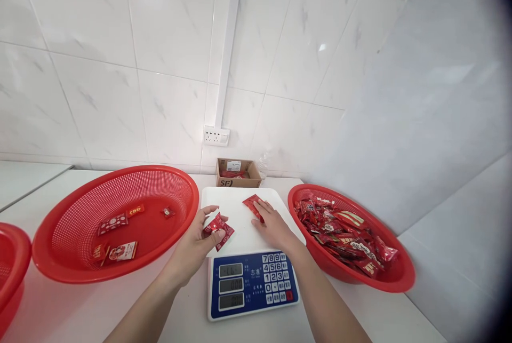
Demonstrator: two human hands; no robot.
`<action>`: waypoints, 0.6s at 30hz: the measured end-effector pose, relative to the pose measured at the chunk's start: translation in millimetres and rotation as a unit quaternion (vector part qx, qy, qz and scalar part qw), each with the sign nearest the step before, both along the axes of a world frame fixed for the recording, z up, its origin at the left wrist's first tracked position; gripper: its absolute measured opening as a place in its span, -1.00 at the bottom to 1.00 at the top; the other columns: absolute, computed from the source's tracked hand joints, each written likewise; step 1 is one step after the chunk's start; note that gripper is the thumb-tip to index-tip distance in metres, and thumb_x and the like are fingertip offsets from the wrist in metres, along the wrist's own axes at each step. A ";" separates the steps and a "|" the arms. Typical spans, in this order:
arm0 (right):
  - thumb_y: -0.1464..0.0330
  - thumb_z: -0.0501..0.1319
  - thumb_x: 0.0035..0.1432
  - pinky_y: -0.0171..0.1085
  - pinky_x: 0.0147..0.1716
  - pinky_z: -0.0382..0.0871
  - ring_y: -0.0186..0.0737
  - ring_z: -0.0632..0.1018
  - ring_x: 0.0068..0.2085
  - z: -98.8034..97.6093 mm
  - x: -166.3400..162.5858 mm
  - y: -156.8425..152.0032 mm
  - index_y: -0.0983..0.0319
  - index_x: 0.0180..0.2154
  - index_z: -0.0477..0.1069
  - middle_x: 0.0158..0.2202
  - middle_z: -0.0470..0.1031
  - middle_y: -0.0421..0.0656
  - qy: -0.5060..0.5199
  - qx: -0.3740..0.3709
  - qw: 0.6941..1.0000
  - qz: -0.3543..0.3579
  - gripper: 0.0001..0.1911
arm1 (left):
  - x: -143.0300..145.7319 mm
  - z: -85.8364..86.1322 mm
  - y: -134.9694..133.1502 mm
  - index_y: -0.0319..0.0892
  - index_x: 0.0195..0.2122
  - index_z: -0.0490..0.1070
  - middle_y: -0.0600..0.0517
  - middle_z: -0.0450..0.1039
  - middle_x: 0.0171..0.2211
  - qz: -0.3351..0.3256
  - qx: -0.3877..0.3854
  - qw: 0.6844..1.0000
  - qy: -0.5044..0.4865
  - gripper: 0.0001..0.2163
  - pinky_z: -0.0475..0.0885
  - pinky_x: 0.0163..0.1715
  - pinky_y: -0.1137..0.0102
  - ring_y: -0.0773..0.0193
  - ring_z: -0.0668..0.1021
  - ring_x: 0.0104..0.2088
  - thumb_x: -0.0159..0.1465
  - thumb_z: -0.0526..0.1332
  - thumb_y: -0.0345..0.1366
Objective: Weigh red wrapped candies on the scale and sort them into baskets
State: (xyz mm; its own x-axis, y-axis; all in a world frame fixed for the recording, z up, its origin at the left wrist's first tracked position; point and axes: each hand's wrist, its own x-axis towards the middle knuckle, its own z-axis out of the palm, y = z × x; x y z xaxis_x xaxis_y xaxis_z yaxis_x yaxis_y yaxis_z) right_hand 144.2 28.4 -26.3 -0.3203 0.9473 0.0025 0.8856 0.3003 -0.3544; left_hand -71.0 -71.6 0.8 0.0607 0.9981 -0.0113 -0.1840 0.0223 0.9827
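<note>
Small shiny red snack packets (224,231) are pinched in my left hand (204,233), over the left side of the scale's white weighing plate (236,204). Another red packet (253,205) sticks out from under the fingers of my right hand (272,225), at the right part of the plate. My right fingers are over it with the thumb at its lower edge; part of the packet is hidden. Below the plate, the scale's blue panel (254,284) shows three displays and a keypad.
A large red basket (160,172) on the left holds several scattered packets. Another red basket (404,273) on the right is heaped with red packets (344,231). An open cardboard box (240,183) stands behind the scale, below a wall socket (216,136). A further red basket (14,241) is cut off at left.
</note>
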 end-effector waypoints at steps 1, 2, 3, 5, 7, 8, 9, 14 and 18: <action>0.23 0.01 0.16 -0.04 0.21 -0.12 -0.10 -0.04 0.29 -1.1 1.8 -0.5 0.28 0.24 0.01 0.30 -0.05 -0.07 0.014 0.009 1.000 -0.012 -0.37 | 0.0 -0.3 0.1 -0.09 0.06 0.11 -0.10 0.37 0.02 0.001 -0.002 1.000 0.001 -0.48 0.28 -0.01 0.22 0.14 0.46 -0.04 0.11 0.27 -0.16; 0.25 0.04 0.14 -0.06 0.21 -0.08 -0.09 0.00 0.28 -2.2 3.4 -1.0 0.28 0.23 0.04 0.29 -0.01 -0.05 0.027 0.021 0.999 -0.025 -0.37 | -0.2 -0.7 0.2 -0.09 0.06 0.11 -0.11 0.37 0.03 0.002 -0.003 1.000 0.003 -0.48 0.28 0.00 0.22 0.14 0.46 -0.04 0.11 0.27 -0.15; 0.26 0.06 0.12 -0.08 0.20 -0.05 -0.09 0.06 0.27 -3.0 4.7 -1.5 0.27 0.21 0.09 0.27 0.05 -0.04 0.039 0.035 0.998 -0.036 -0.39 | -0.4 -1.2 0.3 -0.10 0.06 0.12 -0.11 0.37 0.03 0.003 -0.003 1.000 0.004 -0.47 0.28 0.00 0.21 0.13 0.45 -0.03 0.11 0.27 -0.15; 0.30 0.08 0.10 -0.13 0.18 0.02 -0.10 0.18 0.21 -3.5 6.2 -2.1 0.27 0.15 0.19 0.20 0.18 -0.03 0.058 0.064 0.995 -0.043 -0.44 | -0.8 -2.0 0.5 -0.11 0.06 0.12 -0.12 0.37 0.03 0.005 -0.001 1.000 0.006 -0.46 0.28 0.00 0.21 0.12 0.45 -0.02 0.10 0.28 -0.14; 0.34 0.05 0.11 -0.15 0.11 0.13 -0.12 0.31 0.13 -1.5 6.4 -2.2 0.23 0.10 0.25 0.12 0.30 -0.05 0.079 0.087 0.992 -0.040 -0.52 | -1.1 -2.2 0.6 -0.11 0.07 0.12 -0.12 0.38 0.02 0.005 0.000 1.000 0.009 -0.46 0.29 -0.01 0.21 0.11 0.45 -0.02 0.10 0.28 -0.14; 0.35 0.01 0.13 -0.15 0.06 0.19 -0.12 0.37 0.07 0.2 6.3 -2.1 0.21 0.08 0.27 0.06 0.36 -0.07 0.092 0.095 0.990 -0.046 -0.55 | -1.2 -1.9 0.6 -0.11 0.07 0.12 -0.12 0.38 0.02 0.004 0.000 1.000 0.011 -0.46 0.29 -0.01 0.22 0.12 0.45 -0.02 0.10 0.27 -0.14; 0.37 -0.03 0.14 -0.14 0.01 0.25 -0.12 0.42 0.01 2.1 6.2 -1.7 0.20 0.06 0.28 0.01 0.41 -0.08 0.109 0.102 0.987 -0.057 -0.57 | -1.2 -1.5 0.6 -0.10 0.07 0.12 -0.11 0.39 0.02 0.003 -0.001 1.000 0.012 -0.47 0.28 0.00 0.22 0.13 0.46 -0.02 0.11 0.27 -0.15; 0.29 -0.14 0.20 -0.23 -0.41 0.42 -0.22 0.55 -0.40 7.7 7.3 4.9 0.18 0.08 0.21 -0.19 0.50 -0.09 0.252 0.080 0.957 -0.119 -0.56 | -1.6 0.6 0.3 -0.09 0.07 0.12 -0.10 0.39 0.03 0.000 -0.006 1.000 0.016 -0.47 0.29 -0.01 0.25 0.15 0.46 -0.03 0.12 0.27 -0.13; 0.24 -0.07 0.19 -0.24 -0.39 0.40 -0.20 0.55 -0.38 5.3 11.8 12.2 0.19 0.06 0.25 -0.22 0.51 -0.07 0.201 0.085 0.967 -0.129 -0.57 | -1.8 0.3 0.7 -0.08 0.08 0.11 -0.08 0.39 0.02 0.000 -0.007 1.000 0.020 -0.47 0.28 0.01 0.26 0.16 0.46 -0.02 0.13 0.26 -0.15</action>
State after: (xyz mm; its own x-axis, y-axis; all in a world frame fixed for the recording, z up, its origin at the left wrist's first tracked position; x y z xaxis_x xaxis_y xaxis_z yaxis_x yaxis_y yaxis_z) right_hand 156.0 40.6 -21.0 -0.0140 0.9705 0.2407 0.7398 0.1720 -0.6505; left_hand -72.9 -70.9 1.0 0.0603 0.9978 -0.0284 -0.1440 0.0369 0.9889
